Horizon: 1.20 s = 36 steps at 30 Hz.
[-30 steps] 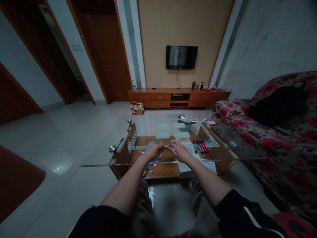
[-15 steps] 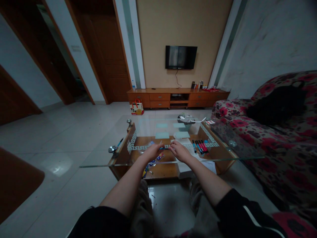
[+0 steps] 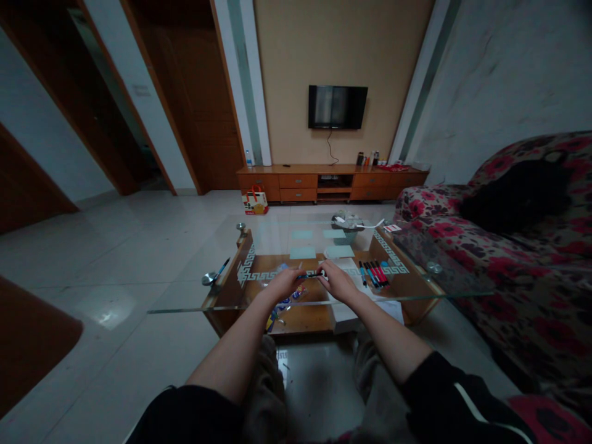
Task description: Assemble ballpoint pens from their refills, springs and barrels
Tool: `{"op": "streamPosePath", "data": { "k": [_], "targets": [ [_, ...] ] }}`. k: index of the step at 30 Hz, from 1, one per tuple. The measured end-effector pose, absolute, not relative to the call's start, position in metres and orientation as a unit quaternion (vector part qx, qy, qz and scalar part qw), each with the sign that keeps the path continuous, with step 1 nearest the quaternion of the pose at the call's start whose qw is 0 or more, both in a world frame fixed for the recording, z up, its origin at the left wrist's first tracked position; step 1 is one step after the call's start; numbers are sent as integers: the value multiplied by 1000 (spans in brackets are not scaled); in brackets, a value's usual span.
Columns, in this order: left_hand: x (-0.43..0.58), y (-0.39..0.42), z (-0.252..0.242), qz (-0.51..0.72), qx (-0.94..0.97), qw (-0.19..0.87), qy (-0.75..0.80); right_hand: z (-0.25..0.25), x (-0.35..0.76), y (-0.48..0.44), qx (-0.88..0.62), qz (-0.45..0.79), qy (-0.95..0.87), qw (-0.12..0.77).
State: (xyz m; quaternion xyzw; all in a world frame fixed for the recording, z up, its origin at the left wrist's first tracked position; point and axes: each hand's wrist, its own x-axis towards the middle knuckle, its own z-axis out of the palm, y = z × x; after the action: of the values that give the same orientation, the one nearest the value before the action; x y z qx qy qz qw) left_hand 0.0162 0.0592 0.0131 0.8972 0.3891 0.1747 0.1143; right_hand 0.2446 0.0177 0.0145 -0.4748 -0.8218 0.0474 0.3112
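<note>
A slim blue-and-black marker [image 3: 311, 275] lies level between my two hands, just over the glass table top. My left hand [image 3: 287, 284] is closed around its blue end. At the dark end, the thumb and fingers of my right hand [image 3: 338, 282] pinch the tip; the fingertips partly cover it. To the right of that hand, several blue, black and red markers [image 3: 375, 274] lie side by side on the glass. Another blue and black marker [image 3: 222, 269] rests on the left side of the table, beside a metal glass support.
The glass table top [image 3: 185, 296] has a sharp front edge near my forearms. Beneath it, a wooden shelf holds a white box [image 3: 345, 316] and plastic packaging [image 3: 290, 302]. A basket [image 3: 348, 223] stands at the far side. A flowered sofa [image 3: 522, 271] is on the right.
My right hand's fingers have shifted slightly and arch higher, so more of the marker's dark end shows between the hands. The left hand stays nearly still.
</note>
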Motion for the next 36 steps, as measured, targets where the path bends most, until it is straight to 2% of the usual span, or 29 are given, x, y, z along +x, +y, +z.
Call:
{"op": "streamPosePath", "data": {
  "k": [24,28,32,36],
  "targets": [
    [17,56,16,172,895,111,397,14,244,19,-476,56,-805,348],
    [18,57,14,167,891,111,408,12,242,22,-475,94,-778,400],
    [17,58,13,183,892,110,399,5,236,32,-506,207,-669,504],
    [18,58,12,189,892,117,393,-5,236,41,-511,288,-596,549]
  ]
}}
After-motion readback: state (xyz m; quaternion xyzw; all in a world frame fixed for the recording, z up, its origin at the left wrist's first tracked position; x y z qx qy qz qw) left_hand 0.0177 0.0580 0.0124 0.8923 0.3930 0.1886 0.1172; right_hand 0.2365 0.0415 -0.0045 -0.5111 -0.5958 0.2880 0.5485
